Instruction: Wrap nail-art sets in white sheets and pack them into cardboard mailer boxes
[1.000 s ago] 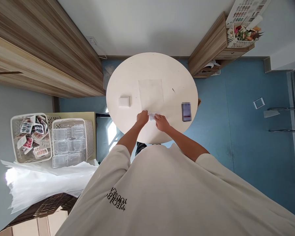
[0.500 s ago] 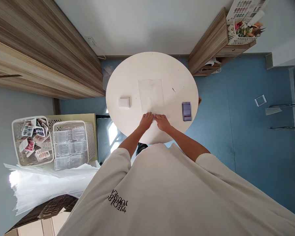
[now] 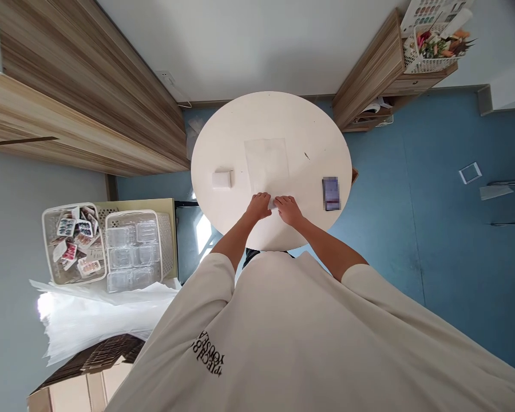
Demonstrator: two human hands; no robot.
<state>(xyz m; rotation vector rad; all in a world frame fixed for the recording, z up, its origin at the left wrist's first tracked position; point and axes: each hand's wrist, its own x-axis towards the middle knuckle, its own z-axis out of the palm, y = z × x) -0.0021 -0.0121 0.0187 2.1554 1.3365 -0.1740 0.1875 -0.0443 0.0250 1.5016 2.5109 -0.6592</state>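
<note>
A thin translucent sheet (image 3: 266, 163) lies flat on the round white table (image 3: 227, 126), its near end reaching my hands. My left hand (image 3: 260, 206) is at the left of that near end, fingers bent and pressed together on it. Close beside it, my right hand (image 3: 288, 210) has its fingers curled down on the right side. Between the fingertips shows a small whitish bundle (image 3: 273, 204), partly covered; I cannot make out what is inside it.
A small white box (image 3: 221, 180) sits at the table's left, a phone (image 3: 331, 193) at its right. To my left stand a basket of small packs (image 3: 75, 243) and a basket of clear plastic boxes (image 3: 133, 257). White sheets (image 3: 103, 320) and cardboard (image 3: 86, 383) lie nearer me.
My hands stay at the near end of the sheet, slightly farther apart now, with the whitish bundle showing between them. The whole view has shifted slightly.
</note>
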